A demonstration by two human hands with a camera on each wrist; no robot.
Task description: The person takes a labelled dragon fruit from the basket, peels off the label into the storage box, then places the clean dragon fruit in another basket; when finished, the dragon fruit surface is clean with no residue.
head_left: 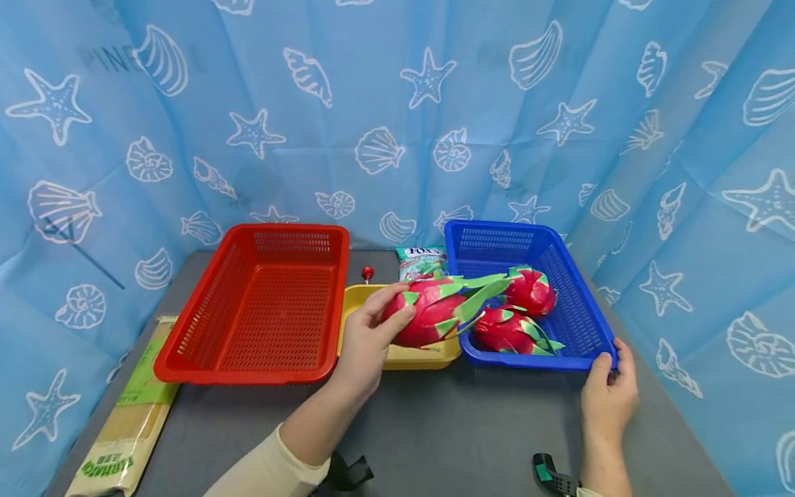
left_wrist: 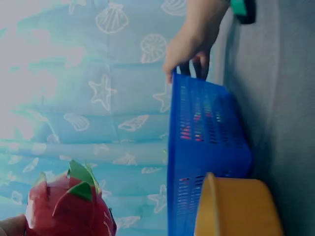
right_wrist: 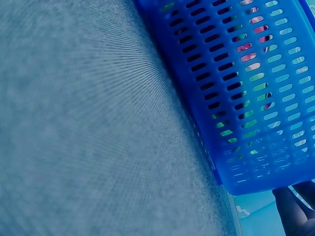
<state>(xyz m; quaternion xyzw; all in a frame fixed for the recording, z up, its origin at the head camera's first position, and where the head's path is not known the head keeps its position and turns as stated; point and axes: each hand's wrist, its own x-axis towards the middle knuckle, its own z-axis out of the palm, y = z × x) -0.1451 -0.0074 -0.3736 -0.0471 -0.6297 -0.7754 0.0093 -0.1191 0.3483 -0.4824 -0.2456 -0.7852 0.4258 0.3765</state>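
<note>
My left hand (head_left: pixel 368 338) grips a red dragon fruit (head_left: pixel 428 312) with long green leaf tips, fingers over its top and thumb across its near side. In the head view the fruit overlaps the yellow basin (head_left: pixel 397 359), and its tips reach over the blue basket's left side. Two more dragon fruits (head_left: pixel 530 293) lie in the blue basket (head_left: pixel 580 324). At that basket's front right corner, my right hand (head_left: pixel 611 393) holds the rim, thumb on the near side. The left wrist view shows the held dragon fruit (left_wrist: pixel 69 209) beside the blue basket (left_wrist: pixel 197 123).
A red basket (head_left: pixel 273 310) stands on the left, and a long yellow-green packet (head_left: pixel 133 407) lies beside it. Behind the yellow basin are a red lollipop (head_left: pixel 368 273) and a FOX'S candy bag (head_left: pixel 422 261). A blue shell-patterned curtain (head_left: pixel 397 103) hangs behind the grey table (head_left: pixel 459 428).
</note>
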